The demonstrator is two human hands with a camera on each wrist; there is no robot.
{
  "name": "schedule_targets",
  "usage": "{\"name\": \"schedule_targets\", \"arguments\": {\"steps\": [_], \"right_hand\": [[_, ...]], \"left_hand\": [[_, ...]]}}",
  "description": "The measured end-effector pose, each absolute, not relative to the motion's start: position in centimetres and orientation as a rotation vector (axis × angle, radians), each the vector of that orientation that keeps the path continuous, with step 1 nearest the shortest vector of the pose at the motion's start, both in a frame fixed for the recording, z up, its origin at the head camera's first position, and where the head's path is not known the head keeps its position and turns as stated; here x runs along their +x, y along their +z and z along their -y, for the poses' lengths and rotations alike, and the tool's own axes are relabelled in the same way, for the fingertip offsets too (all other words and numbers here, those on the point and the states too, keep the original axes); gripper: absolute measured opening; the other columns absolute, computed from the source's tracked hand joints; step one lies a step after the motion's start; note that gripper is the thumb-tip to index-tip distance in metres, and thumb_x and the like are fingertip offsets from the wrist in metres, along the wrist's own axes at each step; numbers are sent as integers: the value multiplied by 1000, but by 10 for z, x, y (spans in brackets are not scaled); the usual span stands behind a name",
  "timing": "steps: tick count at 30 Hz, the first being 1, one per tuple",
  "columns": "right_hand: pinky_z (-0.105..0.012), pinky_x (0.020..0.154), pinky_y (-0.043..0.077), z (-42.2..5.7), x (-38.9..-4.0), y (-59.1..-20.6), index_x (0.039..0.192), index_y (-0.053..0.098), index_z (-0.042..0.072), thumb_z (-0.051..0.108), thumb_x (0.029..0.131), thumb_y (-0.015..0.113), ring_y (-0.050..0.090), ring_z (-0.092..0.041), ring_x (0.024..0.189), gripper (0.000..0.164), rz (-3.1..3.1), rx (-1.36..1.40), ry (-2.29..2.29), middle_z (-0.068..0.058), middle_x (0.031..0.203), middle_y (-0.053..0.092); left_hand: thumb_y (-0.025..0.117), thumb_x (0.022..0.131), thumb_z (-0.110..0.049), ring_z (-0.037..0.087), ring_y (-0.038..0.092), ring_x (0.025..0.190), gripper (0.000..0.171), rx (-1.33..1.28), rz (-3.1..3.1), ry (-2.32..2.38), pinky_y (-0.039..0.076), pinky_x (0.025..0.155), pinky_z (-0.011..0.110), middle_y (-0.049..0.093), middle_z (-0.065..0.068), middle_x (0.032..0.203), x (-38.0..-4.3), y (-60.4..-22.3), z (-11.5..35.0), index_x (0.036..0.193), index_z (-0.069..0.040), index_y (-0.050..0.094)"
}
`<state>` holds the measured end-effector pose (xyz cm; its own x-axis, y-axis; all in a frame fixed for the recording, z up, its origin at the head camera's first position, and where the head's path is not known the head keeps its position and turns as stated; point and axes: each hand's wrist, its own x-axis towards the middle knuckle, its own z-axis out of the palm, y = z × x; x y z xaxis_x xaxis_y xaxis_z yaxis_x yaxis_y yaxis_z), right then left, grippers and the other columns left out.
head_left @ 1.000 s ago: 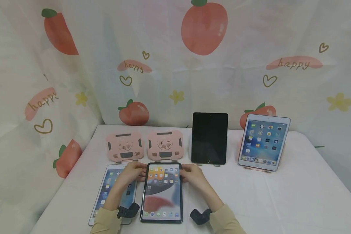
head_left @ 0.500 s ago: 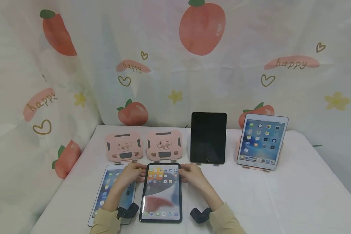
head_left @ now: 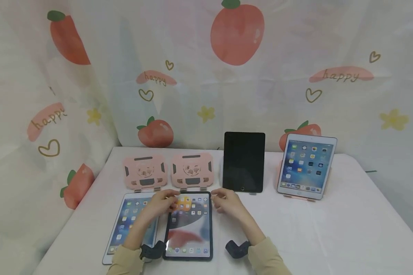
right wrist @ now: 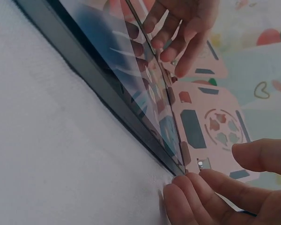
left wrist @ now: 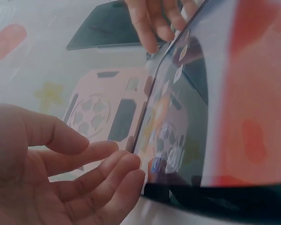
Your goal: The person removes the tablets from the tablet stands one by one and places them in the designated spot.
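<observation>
A black-rimmed tablet [head_left: 189, 229] lies screen up on the white tabletop, its home screen lit. By its upper left corner is my left hand [head_left: 161, 204], overlapping the frame in the head view; its fingers are loosely bent, the thumb apart from the edge [left wrist: 51, 164]. At the upper right corner my right hand [head_left: 228, 204] has its fingertips right at the rim, thumb raised away [right wrist: 234, 192]. A white tablet [head_left: 122, 229] lies to the left, partly hidden under my left forearm. Just beyond the black-rimmed tablet stands a pink tablet stand [head_left: 202, 168].
A second pink stand [head_left: 129, 168] is to its left. Farther right, a dark-screened tablet [head_left: 244, 160] and a lit white tablet [head_left: 306, 166] lean upright on stands. A fruit-print curtain [head_left: 192, 91] hangs behind the table [head_left: 347, 229].
My left hand has shifted right from the tablet's side to over its upper left corner. My right hand's fingers have loosened slightly at the other corner. The tablets stay in place.
</observation>
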<state>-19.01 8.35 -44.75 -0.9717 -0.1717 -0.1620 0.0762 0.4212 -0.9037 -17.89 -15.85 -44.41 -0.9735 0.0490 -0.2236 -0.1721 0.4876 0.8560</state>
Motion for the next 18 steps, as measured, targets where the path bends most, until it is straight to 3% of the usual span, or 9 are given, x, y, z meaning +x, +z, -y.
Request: {"name": "schedule_targets", "arguments": {"steps": [10, 18], "right_hand": [[-22, 60, 52, -103, -201, -449, 111, 66, 0, 10, 90, 59, 63, -14, 70, 24, -2592, -25, -1632, -13, 89, 69], [-17, 61, 52, -123, -215, -452, 105, 69, 0, 5, 88, 61, 67, -14, 72, 19, -2659, 65, -1823, -17, 90, 70]], "left_hand": [[54, 94, -8, 15, 64, 73, 27, 53, -2491, 1540, 60, 68, 31, 65, 14, 90, -183, -447, 139, 118, 0, 64], [56, 93, -13, 17, 64, 78, 25, 107, -2550, 1530, 51, 66, 28, 69, 11, 97, -194, -442, 122, 114, -8, 67]]}}
